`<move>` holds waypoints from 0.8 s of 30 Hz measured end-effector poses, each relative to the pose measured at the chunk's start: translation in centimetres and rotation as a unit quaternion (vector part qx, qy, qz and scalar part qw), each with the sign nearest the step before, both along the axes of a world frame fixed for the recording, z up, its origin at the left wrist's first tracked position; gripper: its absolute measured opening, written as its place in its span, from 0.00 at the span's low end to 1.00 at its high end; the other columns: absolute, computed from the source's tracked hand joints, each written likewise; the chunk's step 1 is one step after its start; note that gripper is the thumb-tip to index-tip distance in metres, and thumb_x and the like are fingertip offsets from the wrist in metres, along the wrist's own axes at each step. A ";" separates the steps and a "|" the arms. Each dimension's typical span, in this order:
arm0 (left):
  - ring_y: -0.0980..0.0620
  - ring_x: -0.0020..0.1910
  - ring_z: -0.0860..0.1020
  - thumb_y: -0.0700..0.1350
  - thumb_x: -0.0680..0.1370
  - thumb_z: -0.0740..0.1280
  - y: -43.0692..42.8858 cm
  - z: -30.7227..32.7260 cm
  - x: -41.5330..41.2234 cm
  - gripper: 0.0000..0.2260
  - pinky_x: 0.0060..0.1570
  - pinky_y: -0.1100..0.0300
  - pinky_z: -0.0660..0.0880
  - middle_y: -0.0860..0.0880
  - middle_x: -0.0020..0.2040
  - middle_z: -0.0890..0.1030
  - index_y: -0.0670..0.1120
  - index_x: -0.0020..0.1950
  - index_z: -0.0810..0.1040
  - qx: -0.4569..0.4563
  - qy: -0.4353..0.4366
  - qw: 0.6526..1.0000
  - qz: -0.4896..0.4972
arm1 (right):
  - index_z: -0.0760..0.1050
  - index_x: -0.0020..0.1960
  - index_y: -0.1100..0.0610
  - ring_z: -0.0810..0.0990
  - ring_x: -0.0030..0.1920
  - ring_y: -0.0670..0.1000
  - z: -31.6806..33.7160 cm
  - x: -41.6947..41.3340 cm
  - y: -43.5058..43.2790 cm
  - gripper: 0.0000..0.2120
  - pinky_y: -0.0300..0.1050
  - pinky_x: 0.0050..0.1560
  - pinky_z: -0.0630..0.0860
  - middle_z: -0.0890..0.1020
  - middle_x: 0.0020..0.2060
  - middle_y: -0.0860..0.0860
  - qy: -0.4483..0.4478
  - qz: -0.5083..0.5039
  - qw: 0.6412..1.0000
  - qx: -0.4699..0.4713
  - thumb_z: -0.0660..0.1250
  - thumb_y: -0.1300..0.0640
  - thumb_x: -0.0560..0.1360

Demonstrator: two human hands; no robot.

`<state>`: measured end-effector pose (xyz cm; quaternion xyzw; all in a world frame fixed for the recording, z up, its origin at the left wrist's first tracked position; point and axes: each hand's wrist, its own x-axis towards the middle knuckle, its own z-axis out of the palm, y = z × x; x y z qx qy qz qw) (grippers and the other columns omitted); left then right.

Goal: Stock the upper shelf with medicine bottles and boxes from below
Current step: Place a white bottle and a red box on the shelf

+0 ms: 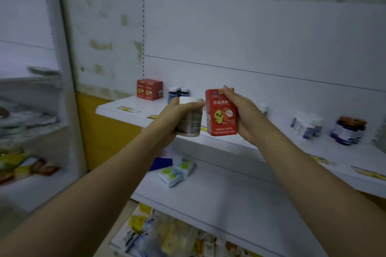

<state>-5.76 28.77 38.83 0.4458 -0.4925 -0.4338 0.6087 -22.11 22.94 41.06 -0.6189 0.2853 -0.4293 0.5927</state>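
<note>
Red box (221, 111) upright in right hand (243, 117)

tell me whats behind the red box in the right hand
Behind the red box sits the upper shelf and a small bottle, mostly covered by the right hand.

box (221, 111): red, yellow chick print | bottle (191, 120): white (label blurred) | shelf (133, 104): white, yellow tags | wall (100, 27): white, olive patches

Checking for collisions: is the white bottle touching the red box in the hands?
Cannot tell. In the head view the white bottle and red box sit edge to edge, blurred; no gap or contact shows.
</note>
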 end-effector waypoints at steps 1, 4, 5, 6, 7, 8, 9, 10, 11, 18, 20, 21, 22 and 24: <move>0.48 0.46 0.82 0.49 0.73 0.71 -0.2 -0.4 1.6 0.12 0.47 0.52 0.80 0.47 0.46 0.83 0.50 0.53 0.74 0.005 -0.010 1.000 0.021 | 0.76 0.54 0.55 0.84 0.42 0.51 -0.2 1.6 -0.3 0.14 0.50 0.50 0.80 0.84 0.42 0.52 -0.001 0.009 1.000 -0.001 0.64 0.46 0.76; 0.43 0.53 0.81 0.54 0.66 0.76 -0.5 -1.1 5.8 0.28 0.54 0.46 0.79 0.44 0.54 0.82 0.49 0.61 0.71 0.018 -0.023 0.998 0.059 | 0.76 0.54 0.54 0.83 0.45 0.52 -0.9 6.4 -1.2 0.13 0.52 0.54 0.79 0.84 0.43 0.52 0.001 0.024 1.000 0.004 0.65 0.47 0.76; 0.43 0.54 0.81 0.56 0.64 0.76 -0.7 -1.2 7.2 0.30 0.54 0.46 0.78 0.44 0.55 0.82 0.49 0.62 0.72 0.019 -0.028 0.997 0.063 | 0.77 0.54 0.55 0.83 0.46 0.52 -1.1 7.9 -1.6 0.13 0.53 0.55 0.78 0.84 0.44 0.52 0.004 0.028 1.000 0.006 0.65 0.47 0.75; 0.42 0.54 0.80 0.58 0.63 0.75 -0.8 -1.3 8.4 0.31 0.55 0.46 0.78 0.43 0.55 0.82 0.49 0.62 0.72 0.025 -0.031 0.997 0.069 | 0.76 0.55 0.55 0.83 0.46 0.52 -1.2 9.5 -2.1 0.14 0.53 0.56 0.78 0.84 0.45 0.52 0.007 0.034 0.999 0.006 0.66 0.47 0.75; 0.42 0.54 0.80 0.60 0.63 0.73 -1.1 -1.5 9.8 0.32 0.55 0.46 0.78 0.43 0.55 0.81 0.49 0.63 0.72 0.037 -0.028 0.996 0.076 | 0.76 0.57 0.56 0.83 0.45 0.51 -1.3 11.0 -2.7 0.16 0.52 0.55 0.78 0.84 0.44 0.51 0.010 0.039 0.999 0.006 0.66 0.48 0.75; 0.42 0.55 0.80 0.61 0.63 0.71 -1.6 -1.7 11.2 0.32 0.55 0.46 0.77 0.43 0.56 0.81 0.49 0.63 0.72 0.051 -0.016 0.995 0.084 | 0.75 0.58 0.57 0.84 0.43 0.50 -1.3 12.5 -3.4 0.17 0.51 0.54 0.79 0.84 0.42 0.50 0.014 0.042 0.999 0.007 0.66 0.48 0.75; 0.42 0.55 0.79 0.61 0.64 0.70 -2.1 -2.0 12.6 0.32 0.56 0.47 0.77 0.43 0.56 0.81 0.48 0.64 0.72 0.060 0.000 0.994 0.087 | 0.76 0.57 0.57 0.84 0.41 0.48 -1.4 14.0 -4.4 0.16 0.50 0.52 0.79 0.85 0.40 0.48 0.014 0.048 0.999 0.008 0.65 0.48 0.75; 0.43 0.55 0.79 0.60 0.66 0.69 -2.8 -2.2 14.0 0.30 0.55 0.47 0.77 0.42 0.56 0.81 0.48 0.64 0.73 0.066 0.018 0.994 0.087 | 0.76 0.55 0.55 0.84 0.39 0.46 -1.5 15.4 -5.5 0.13 0.49 0.51 0.79 0.85 0.37 0.46 0.015 0.055 0.998 0.009 0.65 0.48 0.76; 0.43 0.55 0.79 0.59 0.69 0.68 -3.6 -2.4 15.5 0.27 0.55 0.48 0.77 0.42 0.56 0.81 0.47 0.64 0.73 0.065 0.030 0.993 0.091 | 0.77 0.52 0.54 0.84 0.38 0.45 -1.6 16.9 -6.7 0.11 0.48 0.51 0.79 0.85 0.35 0.45 0.016 0.061 0.998 0.009 0.65 0.48 0.76; 0.44 0.53 0.80 0.52 0.73 0.70 -12.1 -3.3 25.5 0.20 0.51 0.48 0.80 0.43 0.56 0.79 0.49 0.61 0.68 0.028 0.018 0.987 0.154 | 0.76 0.56 0.57 0.83 0.44 0.50 -2.7 26.7 -15.8 0.15 0.50 0.54 0.77 0.84 0.42 0.50 0.002 0.074 0.997 0.017 0.65 0.48 0.76; 0.44 0.52 0.80 0.52 0.73 0.70 -14.6 -2.9 28.1 0.22 0.49 0.48 0.79 0.42 0.57 0.79 0.48 0.62 0.68 0.031 0.012 0.987 0.156 | 0.75 0.60 0.58 0.82 0.46 0.50 -2.7 29.3 -18.5 0.18 0.49 0.54 0.77 0.83 0.44 0.51 0.000 0.072 0.997 0.022 0.66 0.48 0.75; 0.44 0.52 0.80 0.52 0.72 0.71 -15.8 -2.7 29.4 0.23 0.48 0.47 0.80 0.41 0.57 0.78 0.48 0.63 0.68 0.031 0.014 0.987 0.154 | 0.74 0.61 0.58 0.81 0.46 0.49 -2.7 30.5 -19.9 0.18 0.46 0.51 0.78 0.83 0.44 0.51 0.006 0.071 0.997 0.016 0.65 0.48 0.76; 0.45 0.51 0.80 0.53 0.72 0.71 -16.8 -2.5 30.6 0.24 0.47 0.48 0.80 0.41 0.57 0.78 0.48 0.63 0.68 0.029 0.015 0.988 0.151 | 0.74 0.61 0.58 0.82 0.44 0.48 -2.5 31.7 -21.1 0.18 0.42 0.46 0.79 0.83 0.44 0.50 0.013 0.071 0.997 0.008 0.65 0.48 0.76; 0.47 0.49 0.79 0.52 0.72 0.71 -18.7 -2.0 33.0 0.23 0.44 0.51 0.80 0.43 0.55 0.78 0.48 0.63 0.67 0.029 0.020 0.988 0.149 | 0.74 0.63 0.58 0.82 0.40 0.44 -2.0 34.0 -22.9 0.19 0.36 0.37 0.77 0.83 0.44 0.50 0.023 0.066 0.998 -0.001 0.64 0.48 0.77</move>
